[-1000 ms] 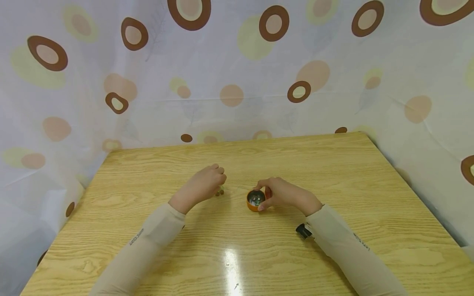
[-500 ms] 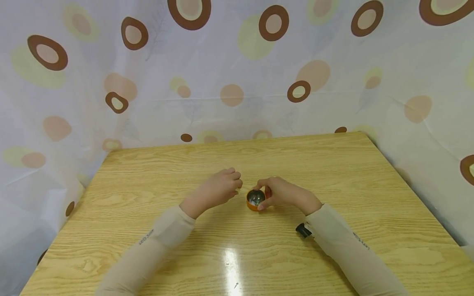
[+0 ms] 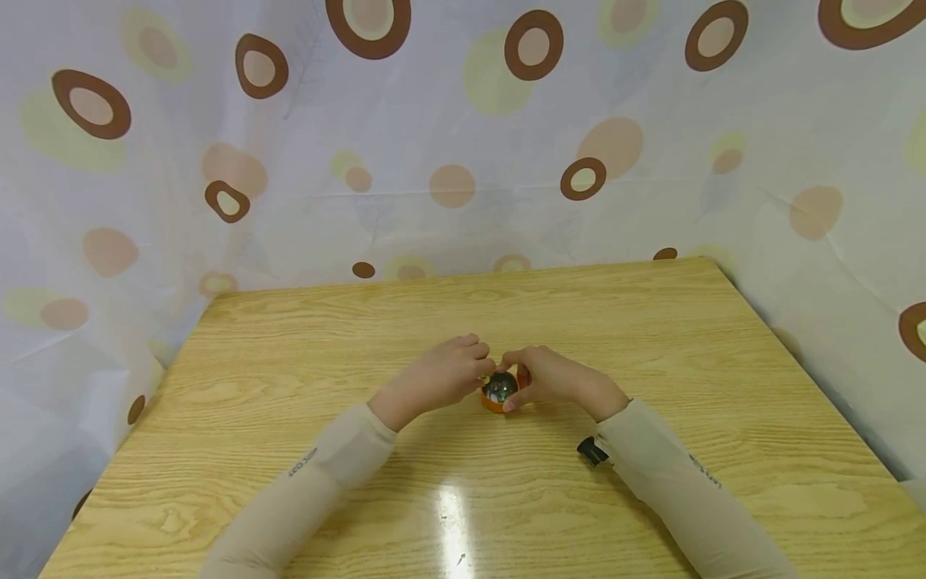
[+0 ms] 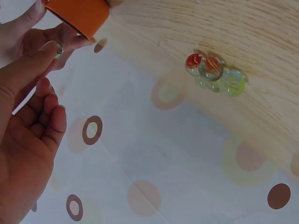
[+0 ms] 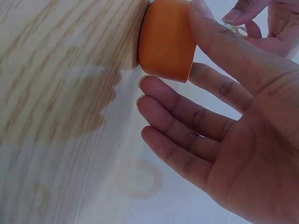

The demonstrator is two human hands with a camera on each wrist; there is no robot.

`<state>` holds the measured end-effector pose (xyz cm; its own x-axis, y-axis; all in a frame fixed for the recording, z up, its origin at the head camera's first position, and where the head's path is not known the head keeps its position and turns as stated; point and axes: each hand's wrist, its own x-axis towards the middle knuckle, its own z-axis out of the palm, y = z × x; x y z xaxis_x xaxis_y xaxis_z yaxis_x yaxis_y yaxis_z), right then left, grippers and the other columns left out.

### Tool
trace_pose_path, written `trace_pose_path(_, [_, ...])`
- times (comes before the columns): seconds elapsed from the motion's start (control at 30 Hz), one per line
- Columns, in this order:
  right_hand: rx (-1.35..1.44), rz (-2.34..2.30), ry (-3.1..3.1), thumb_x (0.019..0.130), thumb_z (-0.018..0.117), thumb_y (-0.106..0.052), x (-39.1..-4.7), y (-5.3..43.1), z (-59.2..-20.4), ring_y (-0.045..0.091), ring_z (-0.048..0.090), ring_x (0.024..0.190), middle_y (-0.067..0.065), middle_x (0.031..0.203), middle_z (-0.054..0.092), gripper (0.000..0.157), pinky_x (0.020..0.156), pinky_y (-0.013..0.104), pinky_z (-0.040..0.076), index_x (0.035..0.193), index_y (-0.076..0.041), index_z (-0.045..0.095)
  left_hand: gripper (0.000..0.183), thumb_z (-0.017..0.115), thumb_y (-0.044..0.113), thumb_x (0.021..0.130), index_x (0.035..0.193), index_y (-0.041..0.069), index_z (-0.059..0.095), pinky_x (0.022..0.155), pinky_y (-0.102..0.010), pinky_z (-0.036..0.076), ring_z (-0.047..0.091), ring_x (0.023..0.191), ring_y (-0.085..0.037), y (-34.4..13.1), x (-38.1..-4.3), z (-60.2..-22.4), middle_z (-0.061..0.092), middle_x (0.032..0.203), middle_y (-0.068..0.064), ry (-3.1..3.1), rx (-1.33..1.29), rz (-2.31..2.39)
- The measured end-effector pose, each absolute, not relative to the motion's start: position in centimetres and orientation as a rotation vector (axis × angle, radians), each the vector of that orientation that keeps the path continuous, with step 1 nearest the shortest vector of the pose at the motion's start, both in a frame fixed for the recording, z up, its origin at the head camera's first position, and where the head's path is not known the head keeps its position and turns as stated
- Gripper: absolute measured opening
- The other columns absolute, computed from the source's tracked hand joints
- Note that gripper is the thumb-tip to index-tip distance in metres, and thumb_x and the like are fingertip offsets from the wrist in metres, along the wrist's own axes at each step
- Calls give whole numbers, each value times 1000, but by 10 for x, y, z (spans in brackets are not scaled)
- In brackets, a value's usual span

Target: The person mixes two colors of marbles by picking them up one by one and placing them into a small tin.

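A small round orange cup (image 3: 493, 408) with a dark shiny inside stands upright on the table. My right hand (image 3: 555, 381) grips its rim between thumb and fingers, the other fingers spread beside it in the right wrist view. At the cup's left edge, my left hand (image 3: 447, 373) pinches a clear glass marble (image 4: 58, 51) between thumb and forefinger. Its remaining fingers are loosely curled. Several more glass marbles (image 4: 211, 69), some with red or yellow-green swirls, lie in a cluster on the wood in the left wrist view; in the head view the left hand hides them.
The pale wooden table (image 3: 651, 322) has a patterned curtain (image 3: 452, 145) behind and at both sides. A black piece (image 3: 592, 451) shows beside the right sleeve. Light glares off the table front.
My left hand has moved right, from near the marbles to the cup's edge, with a marble in its pinch. The right hand and the cup have stayed in place.
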<state>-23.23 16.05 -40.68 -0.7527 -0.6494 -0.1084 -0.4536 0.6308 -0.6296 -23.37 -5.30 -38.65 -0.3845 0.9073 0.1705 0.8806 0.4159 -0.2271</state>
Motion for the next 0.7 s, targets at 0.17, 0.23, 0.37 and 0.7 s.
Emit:
trace_pose_path(0.17, [-890, -840, 2533, 79, 79, -25, -232, 161, -407, 10, 52, 59, 0, 70, 59, 43, 57, 25, 43, 111, -2, 61, 14, 74, 18, 86, 99, 15, 70, 71, -21, 40, 44, 76, -13, -49, -232, -386, 56, 81, 5, -2421, -1565, 181])
trace_pose_path(0.23, [-889, -838, 2532, 79, 79, -25, -232, 162, -406, 10, 51, 59, 0, 70, 58, 43, 57, 25, 43, 111, -2, 61, 15, 73, 18, 87, 101, 15, 70, 71, -21, 39, 44, 76, -12, -48, -231, -386, 56, 81, 5, -2419, -1567, 207])
trace_pose_path(0.37, [-884, -845, 2525, 79, 79, -25, -232, 161, -406, 10, 50, 58, 1, 69, 58, 43, 56, 25, 42, 111, -3, 61, 15, 72, 19, 87, 102, 15, 71, 71, -21, 39, 43, 75, -12, -46, -230, -385, 56, 80, 6, -2407, -1567, 249])
trace_pose_path(0.7, [-853, -856, 2511, 79, 79, -25, -231, 161, -404, 10, 50, 59, 2, 70, 59, 42, 57, 25, 42, 113, -5, 62, 18, 72, 21, 87, 105, 16, 70, 71, -21, 40, 45, 76, -12, -45, -230, -386, 59, 84, 6, -2419, -1573, 201])
